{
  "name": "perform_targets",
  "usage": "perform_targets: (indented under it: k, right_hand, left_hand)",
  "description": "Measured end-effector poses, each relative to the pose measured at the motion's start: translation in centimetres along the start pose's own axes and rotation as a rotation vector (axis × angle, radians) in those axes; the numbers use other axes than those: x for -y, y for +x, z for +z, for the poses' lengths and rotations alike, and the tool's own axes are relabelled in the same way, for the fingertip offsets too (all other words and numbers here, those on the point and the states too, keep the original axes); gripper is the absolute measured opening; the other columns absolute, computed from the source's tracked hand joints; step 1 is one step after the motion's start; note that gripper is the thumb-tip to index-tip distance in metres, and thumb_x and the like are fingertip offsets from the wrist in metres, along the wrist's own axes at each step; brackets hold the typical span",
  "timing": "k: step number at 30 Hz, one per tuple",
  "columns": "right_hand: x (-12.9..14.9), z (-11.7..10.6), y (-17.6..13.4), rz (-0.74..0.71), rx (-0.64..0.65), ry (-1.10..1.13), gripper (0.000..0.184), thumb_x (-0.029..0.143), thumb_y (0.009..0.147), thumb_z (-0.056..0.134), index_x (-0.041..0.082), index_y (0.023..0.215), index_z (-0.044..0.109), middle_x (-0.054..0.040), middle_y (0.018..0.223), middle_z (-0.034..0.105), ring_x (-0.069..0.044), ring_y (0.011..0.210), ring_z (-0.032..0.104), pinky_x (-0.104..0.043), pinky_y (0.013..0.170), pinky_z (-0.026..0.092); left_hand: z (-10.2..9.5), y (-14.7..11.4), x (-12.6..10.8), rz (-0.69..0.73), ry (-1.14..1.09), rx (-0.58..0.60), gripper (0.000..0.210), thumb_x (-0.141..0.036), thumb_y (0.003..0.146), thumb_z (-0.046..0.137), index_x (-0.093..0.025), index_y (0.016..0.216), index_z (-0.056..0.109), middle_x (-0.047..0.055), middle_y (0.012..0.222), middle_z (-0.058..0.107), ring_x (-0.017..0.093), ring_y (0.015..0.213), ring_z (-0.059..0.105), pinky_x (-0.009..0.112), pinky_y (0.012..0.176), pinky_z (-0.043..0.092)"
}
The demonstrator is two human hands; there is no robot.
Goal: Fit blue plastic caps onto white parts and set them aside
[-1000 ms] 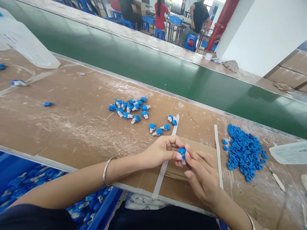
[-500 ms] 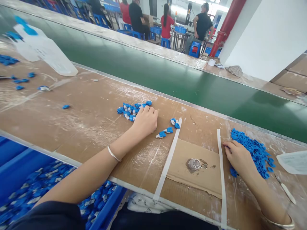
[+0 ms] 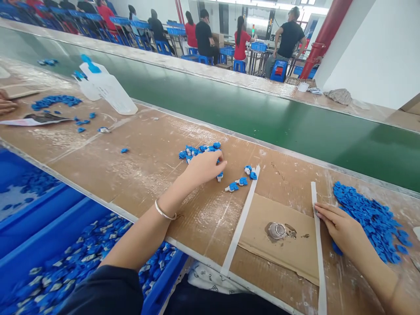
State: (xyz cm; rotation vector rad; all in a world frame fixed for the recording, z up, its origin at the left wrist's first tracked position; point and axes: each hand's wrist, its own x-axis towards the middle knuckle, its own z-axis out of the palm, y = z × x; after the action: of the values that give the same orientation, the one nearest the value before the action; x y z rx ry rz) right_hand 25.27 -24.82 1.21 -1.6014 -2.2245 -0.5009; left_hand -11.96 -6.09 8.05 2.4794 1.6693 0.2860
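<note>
My left hand [image 3: 207, 167] is over a cluster of small blue-and-white pieces [image 3: 192, 152], thumb and forefinger apart. Blue shows in the gap, and one piece [image 3: 220, 176] lies just below the thumb. To its right, two blue-and-white pieces [image 3: 236, 184] lie end to end. My right hand [image 3: 341, 225] has its fingertips pressed together over a white tape strip [image 3: 314, 192]; what they hold, if anything, is hidden. Beside that hand lies a heap of small blue parts [image 3: 367, 221]. Between the tape strips, a small round clear cup [image 3: 276, 230] stands on a cardboard sheet [image 3: 262, 210].
A green conveyor belt [image 3: 229, 111] runs behind the cardboard-covered table [image 3: 144, 175]. White bottle-shaped sheets [image 3: 114, 94] stand at the far left. A blue bin [image 3: 42, 227] of blue-and-white pieces is below the front edge. Another person's hand [image 3: 6, 105] is at the left edge.
The view has turned left, so things sit farther right. My left hand has shifted slightly left over the cluster, showing a piece below the thumb. My right fingertips have come onto the tape strip.
</note>
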Motion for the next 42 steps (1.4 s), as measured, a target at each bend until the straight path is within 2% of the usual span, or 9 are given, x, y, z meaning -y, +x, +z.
perform_targets:
  k: [5, 9, 14, 19, 23, 28, 33, 38, 42]
  right_hand:
    - [-0.9, -0.5, -0.5, -0.235, 0.045, -0.103, 0.042, 0.004, 0.091, 0.031, 0.006, 0.102, 0.071, -0.0120, 0.106, 0.070, -0.021, 0.086, 0.067, -0.031, 0.074, 0.058]
    - [-0.9, -1.4, -0.3, -0.258, 0.101, -0.089, 0.040, 0.002, 0.090, 0.032, 0.005, 0.104, 0.069, -0.0124, 0.108, 0.069, -0.024, 0.090, 0.064, -0.037, 0.078, 0.055]
    - [3.6, -3.1, 1.1, -0.030, -0.004, 0.252, 0.026, 0.018, 0.097, 0.049, 0.015, 0.121, 0.059, -0.0076, 0.107, 0.068, -0.021, 0.087, 0.058, -0.034, 0.075, 0.053]
    - [9.9, -3.4, 2.4, -0.040, 0.017, 0.574, 0.040, 0.013, 0.096, 0.051, 0.024, 0.135, 0.049, -0.0026, 0.107, 0.068, -0.018, 0.094, 0.056, -0.030, 0.080, 0.051]
    - [11.7, -2.8, 2.8, -0.024, 0.003, 0.620, 0.040, 0.013, 0.097, 0.050, 0.027, 0.135, 0.051, -0.0012, 0.106, 0.069, -0.018, 0.092, 0.056, -0.031, 0.082, 0.051]
    - [12.9, -3.9, 3.4, 0.322, -0.040, 0.980, 0.032, 0.026, 0.092, 0.064, 0.036, 0.122, 0.061, 0.0028, 0.106, 0.070, -0.012, 0.095, 0.064, -0.020, 0.082, 0.054]
    - [14.9, -4.4, 4.8, 0.566, -0.185, 1.341, 0.029, 0.032, 0.085, 0.074, 0.038, 0.112, 0.067, 0.0043, 0.105, 0.072, -0.009, 0.096, 0.068, -0.013, 0.086, 0.052]
    - [16.0, -3.9, 5.6, 0.611, -0.229, 1.420, 0.026, 0.030, 0.082, 0.077, 0.037, 0.107, 0.070, 0.0035, 0.104, 0.072, -0.010, 0.097, 0.068, -0.012, 0.086, 0.052]
    - [16.4, -3.8, 6.0, 0.548, -0.263, 1.314, 0.021, 0.027, 0.082, 0.076, 0.034, 0.101, 0.072, 0.0021, 0.101, 0.073, -0.012, 0.094, 0.069, -0.016, 0.082, 0.055]
  left_hand:
    - [0.4, -1.2, -0.7, 0.046, 0.211, 0.229, 0.025, -0.038, 0.090, 0.050, -0.016, 0.094, 0.059, 0.011, 0.093, 0.067, 0.031, 0.088, 0.064, 0.034, 0.066, 0.046]
    - [0.8, -1.1, -0.9, 0.108, 0.022, 0.196, 0.016, -0.030, 0.087, 0.052, -0.017, 0.093, 0.059, 0.009, 0.094, 0.067, 0.027, 0.090, 0.063, 0.032, 0.070, 0.045]
    - [1.0, -1.8, -2.3, 0.146, -0.713, 0.218, 0.022, -0.033, 0.080, 0.060, -0.017, 0.096, 0.059, 0.002, 0.079, 0.062, 0.018, 0.073, 0.060, 0.029, 0.065, 0.046]
    - [2.3, -3.4, -4.2, 0.208, -1.229, 0.298, 0.035, -0.028, 0.074, 0.069, -0.015, 0.104, 0.057, 0.006, 0.104, 0.062, 0.015, 0.087, 0.060, 0.029, 0.077, 0.049]
    - [3.2, -4.6, -5.2, 0.256, -1.406, 0.446, 0.041, -0.023, 0.073, 0.073, -0.017, 0.109, 0.055, 0.004, 0.101, 0.061, 0.015, 0.089, 0.061, 0.031, 0.083, 0.048]
    - [3.8, -6.2, -6.3, 0.305, -1.556, 0.661, 0.046, -0.020, 0.075, 0.075, -0.019, 0.115, 0.051, 0.002, 0.091, 0.063, 0.015, 0.083, 0.063, 0.032, 0.081, 0.048]
    - [4.2, -7.5, -7.2, 0.312, -1.731, 0.759, 0.052, -0.017, 0.072, 0.079, -0.020, 0.116, 0.051, 0.004, 0.099, 0.065, 0.014, 0.083, 0.064, 0.029, 0.078, 0.049]
    - [4.0, -7.7, -7.4, 0.296, -1.810, 0.792, 0.044, -0.020, 0.070, 0.083, -0.017, 0.104, 0.056, 0.006, 0.101, 0.065, 0.014, 0.085, 0.064, 0.027, 0.077, 0.049]
    - [3.8, -7.6, -7.4, 0.274, -1.827, 0.787, 0.044, -0.022, 0.067, 0.086, -0.015, 0.100, 0.057, 0.004, 0.094, 0.065, 0.013, 0.080, 0.064, 0.025, 0.075, 0.049]
